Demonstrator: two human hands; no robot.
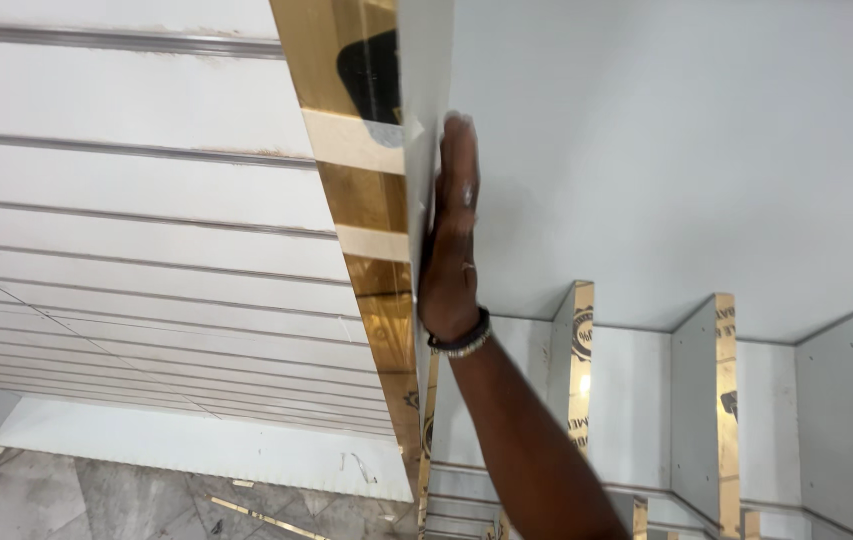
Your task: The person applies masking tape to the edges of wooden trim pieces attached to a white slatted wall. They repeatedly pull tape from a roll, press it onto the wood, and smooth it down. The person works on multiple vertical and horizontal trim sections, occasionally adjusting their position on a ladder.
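**Hand flat against a gold-edged panel**

A white slatted wall with thin metal channels runs across the left side, above a strip of grey marble floor. To the right stand short white dividers with mirror-gold front edges, some still wearing printed protective film.

A large pale grey panel fills the upper right. Its near edge carries a gold mirror strip crossed by two bands of pale tape. Only one hand is in view, and which of the two it is cannot be told for sure; it reads most like the right hand, coming up from the bottom of the frame with a beaded bracelet at the wrist. It lies flat on the panel's face just beside the gold edge. The fingers are straight and pressed together, pinching nothing. The other hand is out of view.

The panel looks stiff and flat, probably board with a smooth laminate skin, so likely slick under a palm and awkward rather than light. The gold strip seems easy to scratch or smudge; holding by the plain face or back edge looks safer than gripping the mirrored edge.
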